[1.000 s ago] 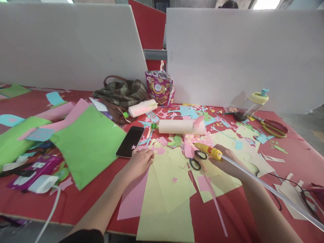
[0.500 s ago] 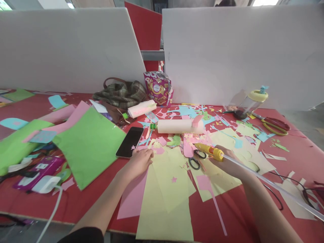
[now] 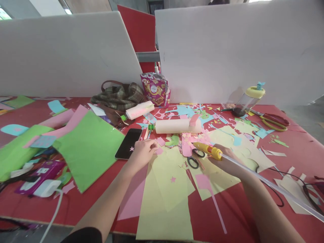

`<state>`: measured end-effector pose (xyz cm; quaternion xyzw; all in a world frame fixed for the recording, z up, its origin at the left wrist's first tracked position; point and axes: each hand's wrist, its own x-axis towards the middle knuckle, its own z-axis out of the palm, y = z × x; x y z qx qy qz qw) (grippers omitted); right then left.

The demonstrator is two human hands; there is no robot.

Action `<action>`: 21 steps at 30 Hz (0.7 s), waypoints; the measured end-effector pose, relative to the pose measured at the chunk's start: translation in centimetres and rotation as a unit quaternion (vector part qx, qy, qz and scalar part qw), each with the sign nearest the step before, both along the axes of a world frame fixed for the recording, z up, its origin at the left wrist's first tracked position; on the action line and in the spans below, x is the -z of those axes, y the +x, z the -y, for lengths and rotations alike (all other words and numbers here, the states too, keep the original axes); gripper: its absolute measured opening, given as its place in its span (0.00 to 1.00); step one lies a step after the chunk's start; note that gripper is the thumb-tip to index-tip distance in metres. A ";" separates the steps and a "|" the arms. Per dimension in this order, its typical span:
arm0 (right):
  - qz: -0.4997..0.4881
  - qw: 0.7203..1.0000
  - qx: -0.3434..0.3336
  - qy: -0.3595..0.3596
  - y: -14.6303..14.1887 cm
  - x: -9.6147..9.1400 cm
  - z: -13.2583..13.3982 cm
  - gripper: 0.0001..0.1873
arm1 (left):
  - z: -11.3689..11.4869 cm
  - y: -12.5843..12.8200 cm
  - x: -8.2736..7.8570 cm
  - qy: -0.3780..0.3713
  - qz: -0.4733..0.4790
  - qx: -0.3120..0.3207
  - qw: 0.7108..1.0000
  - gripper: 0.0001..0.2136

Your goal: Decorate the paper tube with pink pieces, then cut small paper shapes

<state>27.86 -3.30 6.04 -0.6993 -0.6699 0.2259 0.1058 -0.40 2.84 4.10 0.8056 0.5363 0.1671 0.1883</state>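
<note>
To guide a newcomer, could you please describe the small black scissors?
On the red table, find the right hand holding the yellow glue gun. The small scissors lie beside its nozzle, black-handled, unlike the red-and-yellow pair far right.

A wide table with a red top (image 3: 301, 152) fills the lower view; its pale front edge (image 3: 83, 225) runs along the bottom. Two large white boards stand upright along its far side, the left board (image 3: 63, 54) leaning back slightly and the right board (image 3: 227, 50) taller and broader. In the gap between them show a red partition (image 3: 133, 25) and a grey horizontal rail (image 3: 148, 56). Grey floor (image 3: 307, 116) shows past the table's right end and again under the front edge at lower left. At upper left, bright ceiling lights (image 3: 3, 14) glow above the boards. The light over the table is soft and even, with faint shadows.
</note>
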 end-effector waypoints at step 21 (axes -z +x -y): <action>-0.004 1.000 0.021 0.016 0.3 0.3 0.1 0.02 | -2.8 9.6 4.1 -0.078 0.144 0.008 0.986 0.03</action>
